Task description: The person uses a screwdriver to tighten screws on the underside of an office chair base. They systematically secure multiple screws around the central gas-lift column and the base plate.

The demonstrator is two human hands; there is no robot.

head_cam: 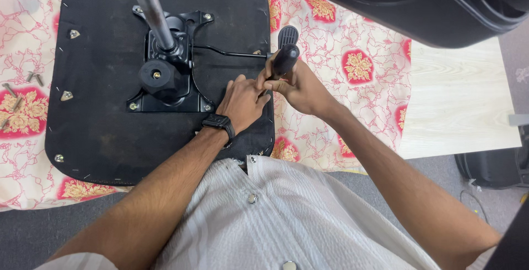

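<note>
An upturned black chair seat [104,127] lies on a floral cloth, with a black metal mechanism plate [168,77] and a chrome gas cylinder [157,19] bolted to its middle. My right hand [300,88] grips the black handle of a screwdriver [285,60] held upright at the seat's right edge, beside the paddle of the lever [287,36]. My left hand [241,102], with a black watch on the wrist, rests on the seat with its fingers pinched at the tool's tip. The tip itself and whatever it touches are hidden by my fingers.
The red and cream floral cloth [341,44] covers a pale wooden table [457,99]. Loose bolts [16,91] lie on the cloth at the left. A large black chair part [419,5] overhangs the upper right. A black bag [496,168] sits on the grey floor.
</note>
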